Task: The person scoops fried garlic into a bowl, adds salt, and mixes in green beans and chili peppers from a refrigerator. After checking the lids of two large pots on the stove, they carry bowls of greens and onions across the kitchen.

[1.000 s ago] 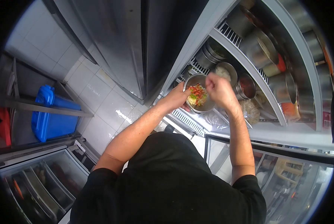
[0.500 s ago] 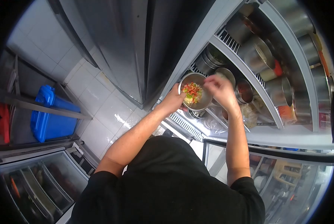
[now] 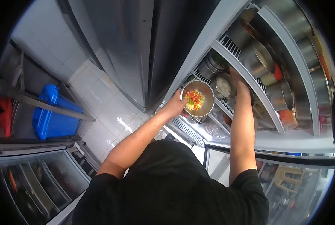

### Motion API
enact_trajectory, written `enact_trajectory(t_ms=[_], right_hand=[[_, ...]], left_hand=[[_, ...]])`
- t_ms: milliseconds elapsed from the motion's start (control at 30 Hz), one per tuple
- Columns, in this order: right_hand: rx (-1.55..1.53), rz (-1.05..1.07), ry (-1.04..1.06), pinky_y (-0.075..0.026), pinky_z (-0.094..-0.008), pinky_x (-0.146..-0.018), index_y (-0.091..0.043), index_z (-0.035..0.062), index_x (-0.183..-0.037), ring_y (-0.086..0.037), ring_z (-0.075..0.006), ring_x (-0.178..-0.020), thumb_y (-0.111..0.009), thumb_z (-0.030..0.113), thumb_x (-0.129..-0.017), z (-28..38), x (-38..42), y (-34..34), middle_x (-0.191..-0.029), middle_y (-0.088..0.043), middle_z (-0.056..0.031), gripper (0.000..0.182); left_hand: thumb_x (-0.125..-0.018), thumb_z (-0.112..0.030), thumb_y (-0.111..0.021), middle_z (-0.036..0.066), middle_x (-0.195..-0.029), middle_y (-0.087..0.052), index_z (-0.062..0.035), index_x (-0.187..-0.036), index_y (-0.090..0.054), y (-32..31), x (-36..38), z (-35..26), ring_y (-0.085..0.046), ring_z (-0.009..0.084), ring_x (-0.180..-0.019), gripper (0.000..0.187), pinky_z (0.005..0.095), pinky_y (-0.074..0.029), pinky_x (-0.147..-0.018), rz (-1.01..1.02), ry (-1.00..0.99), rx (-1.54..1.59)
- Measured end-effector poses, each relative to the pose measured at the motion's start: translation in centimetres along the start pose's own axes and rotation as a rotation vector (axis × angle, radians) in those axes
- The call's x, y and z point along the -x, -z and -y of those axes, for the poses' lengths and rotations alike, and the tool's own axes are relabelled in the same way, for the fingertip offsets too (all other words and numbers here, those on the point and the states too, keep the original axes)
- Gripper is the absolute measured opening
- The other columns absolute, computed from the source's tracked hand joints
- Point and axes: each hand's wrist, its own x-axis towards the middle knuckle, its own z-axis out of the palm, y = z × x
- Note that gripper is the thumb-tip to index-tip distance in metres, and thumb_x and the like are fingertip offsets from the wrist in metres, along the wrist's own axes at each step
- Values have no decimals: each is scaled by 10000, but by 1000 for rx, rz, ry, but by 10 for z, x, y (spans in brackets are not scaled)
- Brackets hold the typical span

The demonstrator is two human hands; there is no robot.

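My left hand point(image 3: 173, 106) is closed on the rim of a round metal bowl point(image 3: 208, 102), thumb over the edge and fingers beneath. Inside the bowl lies a heap of finely chopped red, green and pale yellow pieces point(image 3: 194, 99). My right hand point(image 3: 238, 78) reaches into the open refrigerator, just beyond a metal pot with white chunks point(image 3: 223, 87) in it. Its fingers are hidden under the shelf edge, so whether it grips anything does not show.
Metal pots point(image 3: 257, 56) crowd the refrigerator shelves. A glass door point(image 3: 287, 183) stands open at lower right. A tall dark steel cabinet point(image 3: 118, 45) rises at left. Beyond the tiled floor point(image 3: 103, 116), a blue lidded bin point(image 3: 58, 112) sits on a rack.
My right hand has left its place over the bowl and moved deeper into the refrigerator. The bowl, still in my left hand, sits slightly lower in view.
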Motion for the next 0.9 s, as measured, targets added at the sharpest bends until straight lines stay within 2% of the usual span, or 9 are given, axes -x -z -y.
enact_trajectory(t_ms=[200,300,500,600,700,900], right_hand=[[-28,-59,28,-469,-473,-950,-663,40,-1146,-610,-354,-1133,-575,415,-956,-17,-7,-2,-1151,-678,-199,430],[-32,-107,39,-471,-477,-925,-660,42,-1120,-613,-358,-1099,-576,401,-949,-30,0,6,-1124,-677,-197,407],[-16,-210,27,-477,-486,-873,-656,47,-1069,-617,-366,-1031,-577,375,-937,-73,26,31,-1071,-675,-192,362],[9,-247,12,-480,-490,-847,-654,50,-1043,-619,-370,-997,-578,362,-931,-92,40,43,-1045,-674,-189,340],[22,-266,8,-482,-495,-822,-652,53,-1017,-621,-374,-963,-578,349,-924,-105,48,46,-1018,-673,-186,319],[43,-290,19,-488,-503,-770,-647,58,-966,-625,-381,-896,-580,323,-912,-115,49,47,-965,-671,-181,278]], left_hand=[[-984,-151,-441,198,-1365,-496,11,-1459,-318,3,1,1,-630,273,-1120,517,358,-650,-693,-5,6,-16],[-982,-119,-450,221,-1337,-497,18,-1445,-294,3,-2,3,-678,297,-1025,507,340,-661,-625,-22,-3,-15],[-983,-123,-455,198,-1336,-506,10,-1438,-321,3,-4,13,-655,261,-1067,492,335,-653,-648,-36,-31,9],[-971,-128,-471,181,-1357,-504,8,-1452,-331,7,-6,16,-609,258,-1154,520,358,-646,-701,-27,-19,-41],[-979,-117,-468,193,-1341,-504,6,-1438,-328,5,-7,14,-644,250,-1078,495,330,-644,-653,-39,-8,-37],[-979,-112,-466,192,-1339,-502,12,-1433,-333,2,-17,18,-638,243,-1082,489,327,-641,-661,-23,0,-38]])
